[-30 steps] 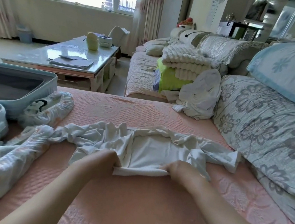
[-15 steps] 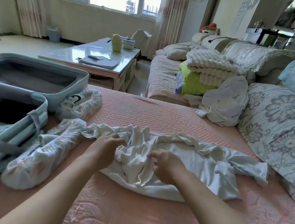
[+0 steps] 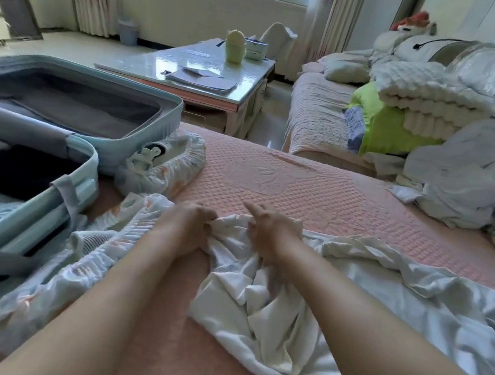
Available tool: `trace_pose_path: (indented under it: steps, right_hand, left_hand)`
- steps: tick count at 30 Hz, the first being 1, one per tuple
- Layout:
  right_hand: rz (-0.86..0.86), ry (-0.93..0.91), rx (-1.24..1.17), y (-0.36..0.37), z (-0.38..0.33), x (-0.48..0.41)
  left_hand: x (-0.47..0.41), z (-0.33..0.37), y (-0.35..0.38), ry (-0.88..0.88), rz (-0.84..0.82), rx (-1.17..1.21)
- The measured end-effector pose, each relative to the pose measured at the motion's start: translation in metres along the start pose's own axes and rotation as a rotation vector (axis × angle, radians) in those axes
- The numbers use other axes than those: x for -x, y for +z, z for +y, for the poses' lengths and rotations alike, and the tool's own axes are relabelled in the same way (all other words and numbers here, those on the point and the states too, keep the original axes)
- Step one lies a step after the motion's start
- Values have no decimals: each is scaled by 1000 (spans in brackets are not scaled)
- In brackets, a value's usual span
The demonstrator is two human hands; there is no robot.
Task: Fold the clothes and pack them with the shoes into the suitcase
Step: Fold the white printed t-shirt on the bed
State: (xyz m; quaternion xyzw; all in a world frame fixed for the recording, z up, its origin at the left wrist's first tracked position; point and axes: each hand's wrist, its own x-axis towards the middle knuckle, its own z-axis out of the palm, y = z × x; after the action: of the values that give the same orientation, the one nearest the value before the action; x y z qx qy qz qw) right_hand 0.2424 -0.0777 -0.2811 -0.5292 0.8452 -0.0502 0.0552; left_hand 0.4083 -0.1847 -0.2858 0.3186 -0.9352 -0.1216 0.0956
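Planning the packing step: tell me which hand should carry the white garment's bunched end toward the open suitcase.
Left, probably. The left hand pinches the white garment at the end nearest the suitcase, which lies on that side; the right hand grips it farther away.

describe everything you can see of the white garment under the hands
The white garment is thin, soft-looking cloth, plain and heavily creased, not yet folded. It lies bunched on the pink quilted cover, spreading to the right frame edge. The left hand pinches its far-left corner; the right hand rests on the bunch, grip unclear.
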Motion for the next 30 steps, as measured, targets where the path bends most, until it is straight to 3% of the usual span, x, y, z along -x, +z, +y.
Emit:
trace_pose_path:
  steps: [3,7,10,12,14,17,20,23,26,28,30]
  right_hand:
    - [14,19,2,-9,-13,-16]
    - [215,-29,-463,-14,-36,-21]
    - [99,-108,-563,-16,-45,-10]
    - [82,-112,-567,-18,-38,2]
    - [137,-79,-515,-22,-20,12]
    - [159,2,-392,-23,13,36]
    - [27,68,-269,-21,44,64]
    - [-30,35,-110,-16,65,88]
    - [-1,-68,18,-9,78,105]
    - [-60,-87,155,-4,80,112]
    - [-5,-92,171,-1,80,117]
  left_hand:
    - [0,0,-22,-33,79,51]
    - [3,-10,-65,-307,-15,-222]
    - [17,-7,-74,-493,-77,-393]
    - [24,8,-69,-392,-5,-454]
    - [28,27,-58,-121,78,-264]
    - [40,50,-30,176,-128,-25]
    - [50,50,-9,62,-467,-195]
    - [59,56,-22,-1,-371,-256]
    - [72,81,-31,198,-221,-37]
    - [83,101,-28,380,-298,45]
    - [91,118,-14,492,-334,-5]
